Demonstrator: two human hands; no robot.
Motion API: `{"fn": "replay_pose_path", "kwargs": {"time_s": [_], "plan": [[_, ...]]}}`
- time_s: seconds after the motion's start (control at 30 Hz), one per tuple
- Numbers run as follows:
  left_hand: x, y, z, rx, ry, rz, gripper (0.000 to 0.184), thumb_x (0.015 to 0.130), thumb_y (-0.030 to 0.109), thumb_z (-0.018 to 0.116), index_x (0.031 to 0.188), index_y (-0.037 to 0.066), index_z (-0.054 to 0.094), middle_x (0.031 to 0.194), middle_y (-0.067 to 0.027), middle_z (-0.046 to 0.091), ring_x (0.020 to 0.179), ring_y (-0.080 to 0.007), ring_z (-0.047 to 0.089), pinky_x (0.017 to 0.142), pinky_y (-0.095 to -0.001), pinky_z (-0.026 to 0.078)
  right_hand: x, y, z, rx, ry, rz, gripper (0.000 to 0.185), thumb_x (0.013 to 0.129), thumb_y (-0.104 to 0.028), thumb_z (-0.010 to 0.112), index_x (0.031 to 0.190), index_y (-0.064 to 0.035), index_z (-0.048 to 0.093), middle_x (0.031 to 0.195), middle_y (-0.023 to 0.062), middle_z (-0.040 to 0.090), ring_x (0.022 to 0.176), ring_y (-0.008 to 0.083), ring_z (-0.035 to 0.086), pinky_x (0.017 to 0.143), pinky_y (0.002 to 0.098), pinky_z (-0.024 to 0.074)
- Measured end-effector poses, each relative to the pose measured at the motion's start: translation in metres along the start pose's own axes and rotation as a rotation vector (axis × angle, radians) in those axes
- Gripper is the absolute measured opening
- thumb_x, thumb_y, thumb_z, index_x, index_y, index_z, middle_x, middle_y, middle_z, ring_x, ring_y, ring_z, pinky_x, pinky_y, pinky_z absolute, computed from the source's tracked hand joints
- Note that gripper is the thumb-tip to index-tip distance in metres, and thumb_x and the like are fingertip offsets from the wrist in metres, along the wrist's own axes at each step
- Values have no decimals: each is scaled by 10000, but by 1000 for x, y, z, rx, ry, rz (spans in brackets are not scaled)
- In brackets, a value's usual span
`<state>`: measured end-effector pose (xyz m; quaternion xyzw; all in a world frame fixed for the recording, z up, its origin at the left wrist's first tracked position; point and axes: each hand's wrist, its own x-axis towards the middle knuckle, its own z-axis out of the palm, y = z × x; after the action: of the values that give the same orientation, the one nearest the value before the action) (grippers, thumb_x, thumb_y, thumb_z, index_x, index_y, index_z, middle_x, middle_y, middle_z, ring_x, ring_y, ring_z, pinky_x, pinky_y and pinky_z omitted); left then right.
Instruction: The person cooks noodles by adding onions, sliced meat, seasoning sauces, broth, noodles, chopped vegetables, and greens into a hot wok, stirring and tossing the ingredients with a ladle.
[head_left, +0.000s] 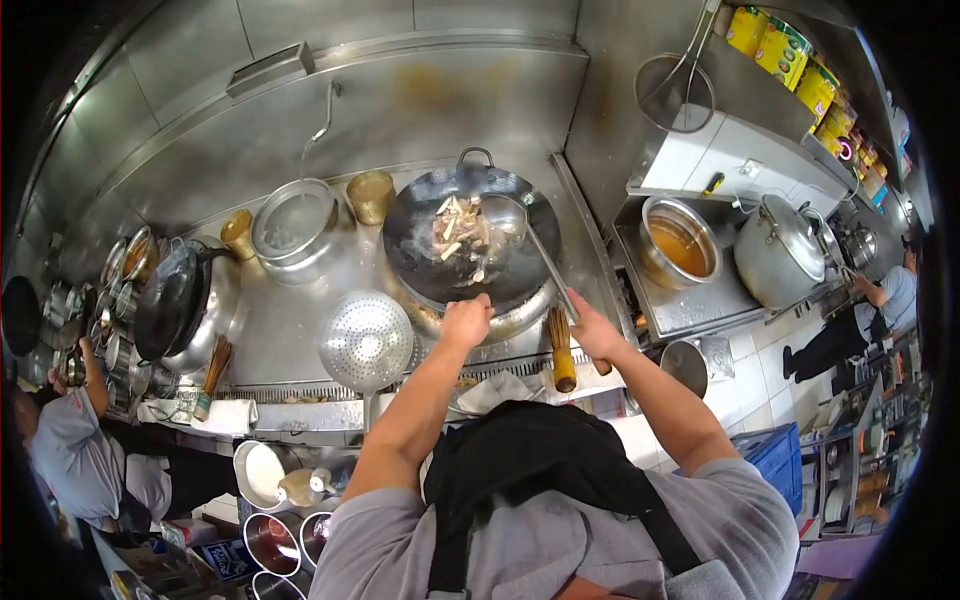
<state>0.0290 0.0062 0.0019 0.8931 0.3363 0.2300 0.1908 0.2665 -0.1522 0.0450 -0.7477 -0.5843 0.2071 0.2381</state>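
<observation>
A black wok (410,215) sits on the round burner in the middle, its far loop handle standing up at the back. Pale strips of food (462,228) lie in it with light steam around them. My left hand (467,322) is closed at the wok's near edge, where a handle would be hidden under the fingers. My right hand (597,328) grips the long handle of a ladle (548,258), whose bowl rests inside the wok at the right of the food. A bamboo brush (563,350) lies just left of my right hand.
Left of the wok are a perforated strainer (367,340), a sieve over a pot (293,225) and a brass-coloured container (371,197). At right stand a pot of orange liquid (680,245) and a lidded stockpot (780,252). Co-workers (75,450) stand at far left and far right.
</observation>
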Motion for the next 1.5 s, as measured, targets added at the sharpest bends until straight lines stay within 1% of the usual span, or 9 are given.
{"fn": "replay_pose_path", "kwargs": {"time_s": [0.03, 0.4, 0.6, 0.73, 0.83, 1.07, 1.23, 1.37, 1.5], "plan": [[18, -3, 3, 64, -87, -82, 141, 898, 238, 608, 874, 100, 622, 791, -158, 684, 806, -371, 664, 748, -512, 486, 9, -10, -14, -60, -121, 177, 851, 838, -115, 544, 1561, -133, 96, 988, 308, 653, 901, 470, 636, 843, 500, 493], [14, -3, 23, -104, 20, 24, 175, 892, 240, 633, 846, 73, 605, 742, -151, 672, 742, -361, 662, 700, -490, 474, 104, -46, 43, -88, -94, 107, 861, 848, -83, 521, 1560, -101, 38, 1038, 359, 629, 958, 483, 627, 889, 520, 472], [13, -3, 28, -87, 111, 66, 132, 874, 208, 643, 837, 84, 614, 766, -103, 665, 764, -315, 658, 719, -470, 473, 51, -37, -1, -454, -378, 76, 870, 847, -44, 514, 1559, -355, 124, 1090, 285, 649, 968, 405, 661, 847, 487, 515], [9, 0, 26, -98, 150, 53, 103, 864, 185, 648, 868, 87, 620, 790, -97, 666, 808, -312, 644, 780, -458, 456, 8, 8, -32, -559, -278, -7, 856, 861, -42, 499, 1548, -400, 135, 1119, 253, 647, 963, 402, 661, 846, 489, 522], [8, 2, 28, -99, 156, 59, 99, 872, 199, 639, 872, 103, 613, 832, -88, 660, 846, -288, 625, 822, -442, 431, -35, 23, -31, -507, -224, 213, 841, 869, -35, 483, 1548, -392, 139, 1124, 246, 640, 948, 397, 663, 832, 502, 519], [9, -6, 33, -113, 137, 49, 92, 880, 188, 628, 913, 103, 622, 861, -103, 671, 858, -317, 615, 838, -450, 424, -144, 31, -32, -47, 105, 399, 789, 860, -64, 509, 1551, -282, 198, 994, 276, 663, 901, 465, 626, 805, 524, 471], [8, -6, 43, -106, 200, 25, 103, 860, 182, 652, 920, 99, 653, 812, -112, 648, 814, -332, 607, 795, -463, 438, -280, 56, -46, 474, 345, 534, 812, 873, 7, 536, 1571, -194, 173, 691, 47, 483, 610, 124, 460, 640, 278, 433], [11, 9, 51, -10, 310, 88, 65, 810, 97, 674, 857, 53, 681, 815, -130, 647, 780, -352, 616, 721, -473, 472, -389, 96, -35, 909, 403, 707, 865, 906, 36, 497, 1581, -259, 44, 632, -18, 410, 511, 93, 428, 468, 269, 373], [-5, 40, 66, 295, 249, -21, 360, 795, 51, 666, 1148, 51, 596, 1183, -169, 592, 1136, -390, 524, 960, -491, 393, -427, 126, -37, 1013, 477, 928, 847, 892, -13, 493, 1581, -228, 49, 620, 3, 431, 476, 105, 443, 424, 288, 374]]}}
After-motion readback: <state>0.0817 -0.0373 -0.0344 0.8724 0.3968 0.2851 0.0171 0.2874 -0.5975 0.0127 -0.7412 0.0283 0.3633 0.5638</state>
